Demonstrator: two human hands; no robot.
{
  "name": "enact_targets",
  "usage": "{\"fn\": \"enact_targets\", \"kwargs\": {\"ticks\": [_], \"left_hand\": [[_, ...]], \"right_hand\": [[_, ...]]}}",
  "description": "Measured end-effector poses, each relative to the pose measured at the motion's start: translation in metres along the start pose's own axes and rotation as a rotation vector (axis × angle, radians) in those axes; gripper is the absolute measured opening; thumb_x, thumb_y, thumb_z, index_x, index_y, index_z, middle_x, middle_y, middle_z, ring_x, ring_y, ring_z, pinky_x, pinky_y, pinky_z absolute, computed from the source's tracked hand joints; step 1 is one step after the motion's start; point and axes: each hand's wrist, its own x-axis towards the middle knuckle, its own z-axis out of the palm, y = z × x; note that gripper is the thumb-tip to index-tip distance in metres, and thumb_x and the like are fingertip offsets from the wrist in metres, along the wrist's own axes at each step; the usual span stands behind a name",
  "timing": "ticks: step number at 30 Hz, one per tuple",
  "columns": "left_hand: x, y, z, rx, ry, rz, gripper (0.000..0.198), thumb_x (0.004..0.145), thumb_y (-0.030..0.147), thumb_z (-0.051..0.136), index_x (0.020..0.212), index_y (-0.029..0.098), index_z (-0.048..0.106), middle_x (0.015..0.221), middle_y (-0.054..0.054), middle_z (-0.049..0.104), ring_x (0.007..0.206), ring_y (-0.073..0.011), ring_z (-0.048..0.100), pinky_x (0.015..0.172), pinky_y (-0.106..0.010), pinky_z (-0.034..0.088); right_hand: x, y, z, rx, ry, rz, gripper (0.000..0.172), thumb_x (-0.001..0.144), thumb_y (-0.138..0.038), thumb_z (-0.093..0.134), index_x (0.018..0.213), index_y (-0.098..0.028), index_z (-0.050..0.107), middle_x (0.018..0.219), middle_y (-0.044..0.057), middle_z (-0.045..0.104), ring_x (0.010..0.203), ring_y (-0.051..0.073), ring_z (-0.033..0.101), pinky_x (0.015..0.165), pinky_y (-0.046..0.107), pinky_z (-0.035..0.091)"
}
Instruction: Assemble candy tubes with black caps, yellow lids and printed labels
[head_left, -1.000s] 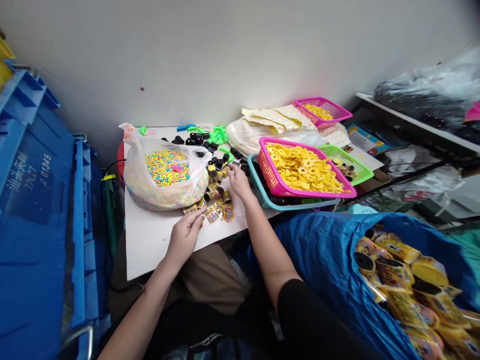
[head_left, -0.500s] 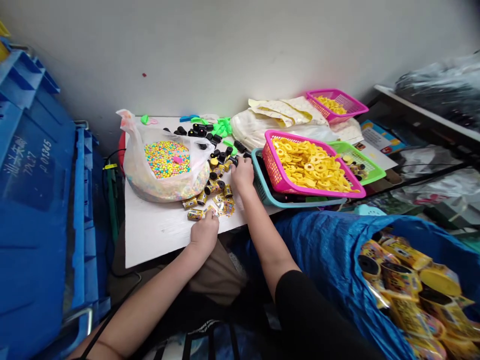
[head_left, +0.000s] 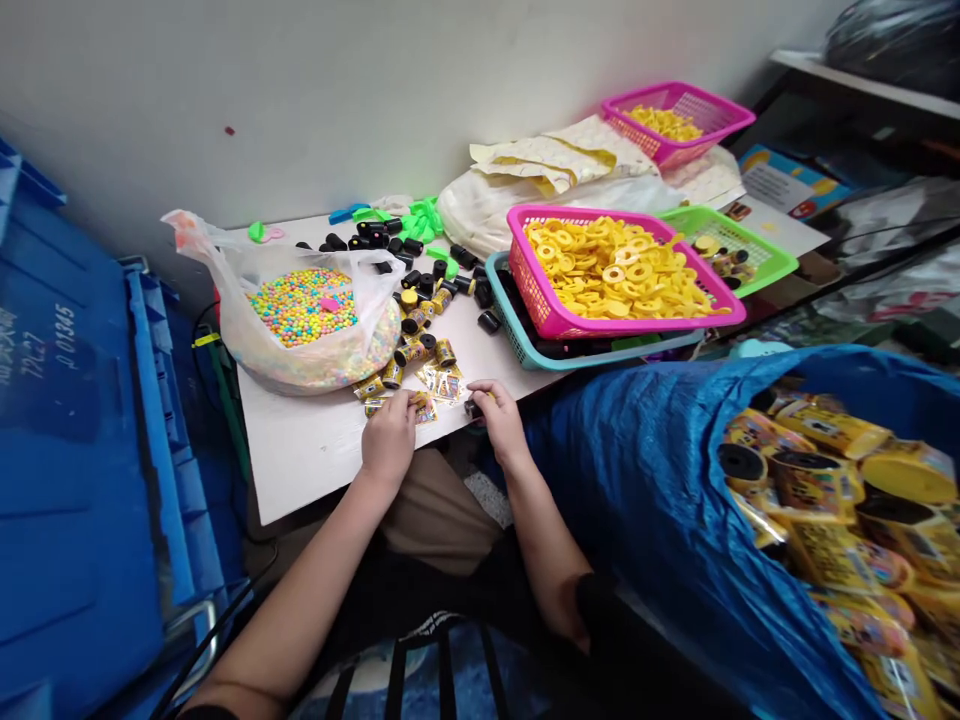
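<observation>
Two hands: were over the tabletop [head_left: 315,450] near its front edge
Left hand [head_left: 388,440]: closed on a gold wrapper [head_left: 424,408]
Right hand [head_left: 501,420]: gripped a black-and-gold canister [head_left: 474,408]

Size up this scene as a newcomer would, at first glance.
A pink plastic basket heaped with yellow rings dominates the right side of the table. At lower right, a blue woven sack bulges with yellow-wrapped packets, and a large blue plastic crate fills the left edge. On the table's left, a clear bag holds pastel beads.
</observation>
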Motion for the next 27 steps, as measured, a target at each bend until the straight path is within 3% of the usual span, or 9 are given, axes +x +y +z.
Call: {"fn": "enact_targets", "kwargs": {"ticks": [3,5,9,11,14,17,20,24,27], "left_hand": [[-0.002,-0.001,-0.004,-0.106,0.021,-0.006,0.014,0.082,0.016,0.065,0.093,0.020,0.073,0.094,-0.007,0.077,0.087,-0.0207,0.072,0.078,-0.029,0.053],[-0.003,0.000,-0.009,-0.156,0.054,-0.032,0.013,0.084,0.022,0.063,0.091,0.021,0.074,0.084,-0.004,0.077,0.075,-0.0177,0.072,0.072,-0.027,0.054],[-0.001,0.007,-0.029,-0.560,0.173,-0.291,0.024,0.081,0.037,0.065,0.091,0.016,0.073,0.059,0.001,0.067,0.047,-0.0113,0.060,0.046,-0.021,0.045],[0.000,0.011,-0.040,-0.835,0.139,-0.427,0.030,0.072,0.040,0.072,0.087,0.014,0.071,0.051,0.004,0.061,0.038,-0.0082,0.051,0.037,-0.018,0.036],[-0.002,0.017,-0.053,-1.007,0.012,-0.471,0.042,0.064,0.039,0.078,0.095,0.012,0.068,0.045,0.007,0.055,0.034,-0.0053,0.042,0.033,-0.016,0.026],[-0.007,0.018,-0.058,-0.997,-0.018,-0.406,0.052,0.065,0.035,0.080,0.110,0.014,0.064,0.049,0.008,0.057,0.036,-0.0040,0.042,0.036,-0.015,0.028],[-0.013,0.015,-0.056,-0.956,0.031,-0.314,0.049,0.069,0.032,0.079,0.113,0.016,0.064,0.059,0.006,0.063,0.049,-0.0054,0.054,0.049,-0.015,0.042],[-0.020,0.012,-0.055,-1.002,0.015,-0.163,0.055,0.069,0.032,0.080,0.119,0.021,0.061,0.086,-0.002,0.073,0.082,-0.0140,0.069,0.077,-0.026,0.054],[-0.026,0.010,-0.059,-0.868,0.088,0.087,0.029,0.076,0.029,0.074,0.103,0.022,0.068,0.082,-0.002,0.072,0.083,-0.0163,0.069,0.081,-0.032,0.055]], "right_hand": [[0.000,0.001,0.007,-0.045,-0.069,-0.014,0.026,0.077,-0.045,0.060,0.078,-0.020,0.067,0.081,0.002,0.069,0.080,0.019,0.061,0.077,0.030,0.044],[0.001,-0.002,0.009,-0.062,-0.092,-0.022,0.029,0.078,-0.048,0.060,0.078,-0.020,0.068,0.079,0.002,0.069,0.080,0.020,0.061,0.079,0.031,0.043],[-0.002,-0.014,0.011,-0.027,-0.151,-0.042,0.044,0.085,-0.058,0.049,0.086,-0.020,0.071,0.062,0.000,0.062,0.070,0.018,0.059,0.076,0.030,0.044],[-0.005,-0.023,0.010,0.048,-0.234,-0.042,0.052,0.086,-0.063,0.046,0.095,-0.020,0.072,0.054,-0.002,0.057,0.063,0.016,0.057,0.071,0.029,0.044],[-0.012,-0.039,0.012,0.193,-0.403,0.005,0.060,0.085,-0.069,0.045,0.106,-0.019,0.070,0.051,-0.004,0.055,0.055,0.014,0.050,0.062,0.027,0.041],[-0.017,-0.051,0.019,0.238,-0.487,0.068,0.053,0.078,-0.066,0.058,0.096,-0.018,0.072,0.053,-0.004,0.055,0.054,0.012,0.049,0.060,0.026,0.039],[-0.025,-0.056,0.027,0.208,-0.432,0.065,0.037,0.072,-0.055,0.071,0.073,-0.018,0.070,0.059,-0.003,0.059,0.058,0.012,0.051,0.061,0.027,0.040],[-0.036,-0.061,0.031,0.050,-0.181,-0.316,0.016,0.078,-0.035,0.070,0.069,-0.022,0.071,0.068,0.001,0.065,0.069,0.017,0.057,0.073,0.033,0.044],[-0.041,-0.065,0.026,-0.025,-0.085,-0.558,0.007,0.080,-0.029,0.069,0.077,-0.028,0.075,0.068,0.001,0.063,0.071,0.018,0.057,0.075,0.035,0.044]]}}
